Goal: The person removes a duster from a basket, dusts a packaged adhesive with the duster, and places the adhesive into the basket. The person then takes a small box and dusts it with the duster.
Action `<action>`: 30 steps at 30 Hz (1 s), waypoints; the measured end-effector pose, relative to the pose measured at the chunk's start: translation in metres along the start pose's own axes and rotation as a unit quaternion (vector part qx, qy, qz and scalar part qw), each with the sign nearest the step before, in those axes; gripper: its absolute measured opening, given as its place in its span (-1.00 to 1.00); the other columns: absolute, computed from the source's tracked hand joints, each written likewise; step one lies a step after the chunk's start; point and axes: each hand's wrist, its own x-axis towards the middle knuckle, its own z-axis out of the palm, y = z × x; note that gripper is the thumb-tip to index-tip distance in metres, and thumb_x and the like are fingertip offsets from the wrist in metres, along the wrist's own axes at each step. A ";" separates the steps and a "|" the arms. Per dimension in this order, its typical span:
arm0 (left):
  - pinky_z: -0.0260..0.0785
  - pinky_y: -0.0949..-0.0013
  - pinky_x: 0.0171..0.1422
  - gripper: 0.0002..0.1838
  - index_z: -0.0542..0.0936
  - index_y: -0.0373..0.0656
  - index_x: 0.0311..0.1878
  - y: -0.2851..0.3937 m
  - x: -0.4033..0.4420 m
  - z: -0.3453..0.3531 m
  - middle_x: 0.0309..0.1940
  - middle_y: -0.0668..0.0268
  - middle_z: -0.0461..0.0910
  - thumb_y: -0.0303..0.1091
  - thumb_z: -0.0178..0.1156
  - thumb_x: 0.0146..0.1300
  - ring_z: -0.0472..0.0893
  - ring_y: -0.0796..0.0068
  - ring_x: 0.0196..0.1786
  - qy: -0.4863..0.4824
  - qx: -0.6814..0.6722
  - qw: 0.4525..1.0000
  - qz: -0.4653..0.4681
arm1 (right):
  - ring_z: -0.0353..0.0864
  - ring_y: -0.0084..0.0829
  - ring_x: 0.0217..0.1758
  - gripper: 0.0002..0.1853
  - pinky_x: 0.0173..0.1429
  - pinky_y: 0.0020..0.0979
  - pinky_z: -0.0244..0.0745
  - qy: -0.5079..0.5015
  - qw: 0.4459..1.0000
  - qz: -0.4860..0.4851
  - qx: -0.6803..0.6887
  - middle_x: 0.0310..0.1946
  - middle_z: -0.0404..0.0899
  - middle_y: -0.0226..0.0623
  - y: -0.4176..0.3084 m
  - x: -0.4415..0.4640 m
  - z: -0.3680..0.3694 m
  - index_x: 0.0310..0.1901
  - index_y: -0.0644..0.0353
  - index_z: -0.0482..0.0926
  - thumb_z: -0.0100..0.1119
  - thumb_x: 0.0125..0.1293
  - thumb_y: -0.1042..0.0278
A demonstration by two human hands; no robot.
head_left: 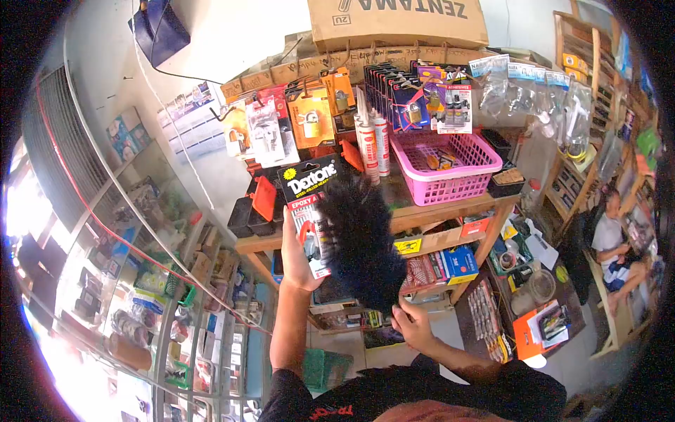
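Note:
My left hand [298, 261] holds a Dextone epoxy pack [309, 204] upright by its left edge, in front of the wooden shelf. A fluffy black duster [357, 243] covers the pack's right side. Low at the duster's lower right end, my right hand [415, 325] is closed around its handle, which is mostly hidden. Behind them, sealant tubes [368, 149] stand beside a pink basket [447, 169] with a few small packs inside.
Carded padlocks [310, 118] and clear plastic packs [538, 95] hang along the shelf's back. A glass display case [151, 281] stands at left. At far right a person [613, 243] sits near wooden shelving. A cardboard box [401, 28] lies on top.

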 end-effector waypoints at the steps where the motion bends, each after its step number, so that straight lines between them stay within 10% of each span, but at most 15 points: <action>1: 0.38 0.24 0.18 -0.48 0.38 -0.15 0.20 -0.001 0.000 0.006 0.07 0.26 0.52 0.04 -0.26 0.42 0.54 0.33 0.06 -0.001 -0.003 1.000 0.004 | 0.27 -0.72 -0.56 -0.84 -0.51 -0.60 0.20 -0.009 0.999 -0.030 -0.039 -0.60 0.32 -0.53 -0.003 -0.001 0.001 -0.25 0.32 0.42 -0.07 0.39 0.40; 7: 0.40 0.23 0.17 -0.39 0.35 -0.18 0.23 0.003 -0.002 0.027 0.06 0.18 0.52 0.13 -0.23 0.38 0.56 0.28 0.03 -0.029 0.027 0.999 -0.009 | 0.29 -0.72 -0.55 -0.80 -0.49 -0.61 0.23 -0.015 0.997 -0.046 -0.053 -0.60 0.33 -0.51 0.046 -0.039 0.012 -0.12 0.34 0.45 -0.10 0.41 0.39; 12: 0.39 0.26 0.15 -0.46 0.35 -0.22 0.22 -0.017 -0.024 -0.045 0.07 0.15 0.50 0.02 -0.15 0.38 0.55 0.30 0.02 0.070 -0.001 0.997 -0.037 | 0.21 -0.69 -0.68 -0.89 -0.55 -0.56 0.21 -0.078 0.987 0.126 0.060 -0.62 0.31 -0.48 0.000 -0.025 0.014 -0.19 0.19 0.38 -0.10 0.42 0.35; 20: 0.43 0.15 0.14 -0.39 0.31 -0.35 0.19 -0.048 -0.047 -0.074 0.03 0.07 0.50 -0.10 0.13 0.20 0.56 0.22 0.02 0.128 0.107 0.983 -0.074 | 0.22 -0.60 -0.73 -0.75 -0.66 -0.59 0.14 -0.377 0.749 0.339 0.426 -0.59 0.36 -0.34 0.013 0.002 -0.004 -0.07 0.16 0.34 -0.04 0.37 0.18; 30: 0.48 0.19 0.04 -0.46 0.32 -0.33 0.19 -0.015 -0.050 -0.069 0.00 0.02 0.52 -0.14 0.05 0.26 0.59 0.25 -0.05 0.116 0.086 0.989 -0.001 | 0.15 -0.71 -0.68 -0.75 -0.61 -0.63 0.09 -0.284 0.929 0.213 0.107 -0.53 0.28 -0.47 0.007 -0.028 0.016 -0.17 0.20 0.30 -0.08 0.43 0.16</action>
